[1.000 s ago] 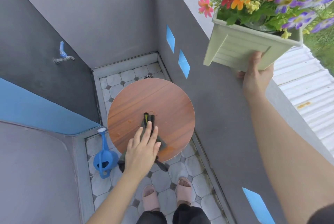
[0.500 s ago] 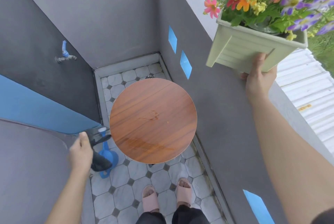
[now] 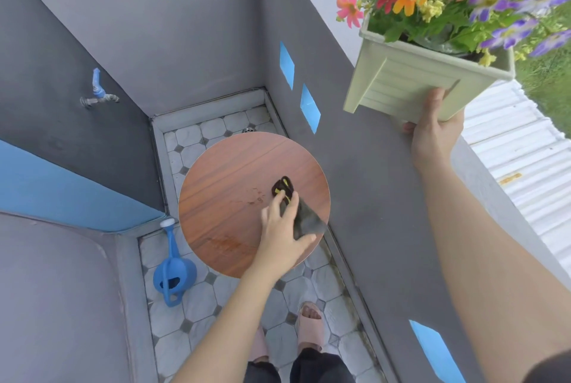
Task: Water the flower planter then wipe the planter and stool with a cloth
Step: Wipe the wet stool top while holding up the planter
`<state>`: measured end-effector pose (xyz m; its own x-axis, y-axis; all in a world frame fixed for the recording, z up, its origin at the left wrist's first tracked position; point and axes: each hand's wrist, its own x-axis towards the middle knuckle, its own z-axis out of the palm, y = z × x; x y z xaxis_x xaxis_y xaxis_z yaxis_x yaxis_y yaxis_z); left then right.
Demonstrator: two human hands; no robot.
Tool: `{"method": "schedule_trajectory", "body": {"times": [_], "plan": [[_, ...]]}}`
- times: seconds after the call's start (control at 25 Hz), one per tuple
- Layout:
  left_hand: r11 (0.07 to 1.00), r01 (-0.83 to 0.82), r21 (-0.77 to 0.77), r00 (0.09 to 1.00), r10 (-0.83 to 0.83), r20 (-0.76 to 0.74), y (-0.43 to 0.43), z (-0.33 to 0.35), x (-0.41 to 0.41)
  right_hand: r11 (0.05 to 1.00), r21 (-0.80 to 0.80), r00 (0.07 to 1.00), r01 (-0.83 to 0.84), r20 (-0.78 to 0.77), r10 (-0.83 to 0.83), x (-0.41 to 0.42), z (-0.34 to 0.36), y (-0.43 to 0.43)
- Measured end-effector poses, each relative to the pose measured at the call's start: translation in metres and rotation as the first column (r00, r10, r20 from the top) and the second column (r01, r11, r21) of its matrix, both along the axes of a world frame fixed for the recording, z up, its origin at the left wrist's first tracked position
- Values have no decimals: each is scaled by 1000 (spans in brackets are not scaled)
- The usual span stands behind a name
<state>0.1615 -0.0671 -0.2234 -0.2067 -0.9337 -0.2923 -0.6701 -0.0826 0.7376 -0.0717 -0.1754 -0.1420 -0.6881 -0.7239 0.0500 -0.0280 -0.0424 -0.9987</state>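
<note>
left hand presses the soft, limp cloth flat on the stool; right hand grips the planter underneath, probably light plastic, held aloft.

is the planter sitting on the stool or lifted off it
Lifted off. The right hand holds the planter up beside the wall, while the stool top carries only the cloth.

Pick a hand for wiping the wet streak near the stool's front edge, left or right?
Left. The left hand already presses the cloth on the stool, beside the streak. The right hand is holding the planter up off the stool.
</note>
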Motion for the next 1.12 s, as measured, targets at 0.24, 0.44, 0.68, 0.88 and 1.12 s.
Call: {"method": "schedule_trajectory", "body": {"times": [0.24,0.44,0.68,0.88,1.12], "plan": [[992,-125,27,989,127,-78,17,6,8,1000,3,1000,-11,-10,11,-1,1,0],[895,-413,169,904,425,-39,14,10,23,1000,6,1000,-12,-3,12,-3,2,0],[967,-254,6,853,221,473,12,14,-14,1000,-10,1000,-11,3,11,-3,0,1],[921,-318,226,884,201,423,-5,18,-15,1000,-13,1000,-3,-3,3,-2,1,1],[583,-485,652,691,713,-123,-22,19,48,1000,-13,999,-24,26,24,-2,0,1]]}}
